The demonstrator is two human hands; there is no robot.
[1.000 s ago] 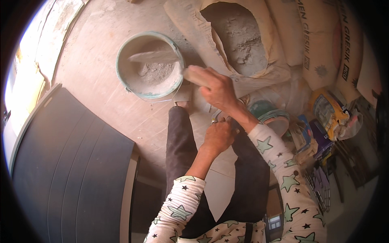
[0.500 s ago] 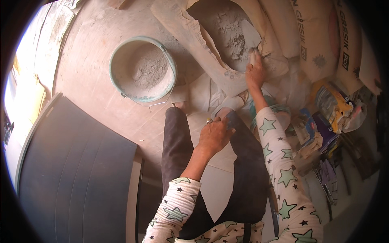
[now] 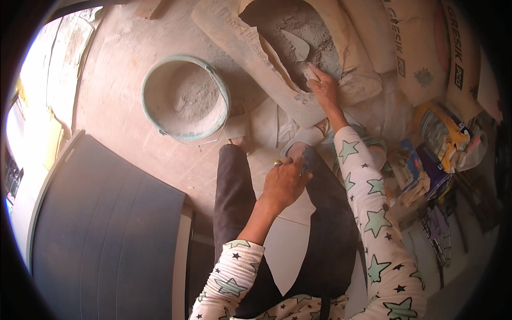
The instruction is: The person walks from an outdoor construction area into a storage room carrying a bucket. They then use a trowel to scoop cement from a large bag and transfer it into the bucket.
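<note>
My right hand [image 3: 324,90] is closed round the handle of a trowel [image 3: 298,46]. The trowel's pale blade lies over the grey cement powder [image 3: 322,37] inside a torn-open paper sack [image 3: 290,85]. My left hand [image 3: 284,184] rests by my right knee, fingers loosely curled, a ring on one of them; nothing shows in it, though its palm is hidden. Left of the sack stands a round bucket [image 3: 151,109] with a greenish rim and wire handle, partly filled with the same grey powder.
Full paper sacks [image 3: 421,80] lean at the upper right. Below them are crumpled colourful packets [image 3: 445,133] and a green-rimmed container [image 3: 376,152] partly behind my right arm. A dark panel [image 3: 106,224] fills the lower left. Dusty floor [image 3: 122,48] surrounds the bucket.
The trowel in my right hand has moved left within the sack, its blade now nearer the torn left edge. My left hand stays by the knee. The view has shifted slightly.
</note>
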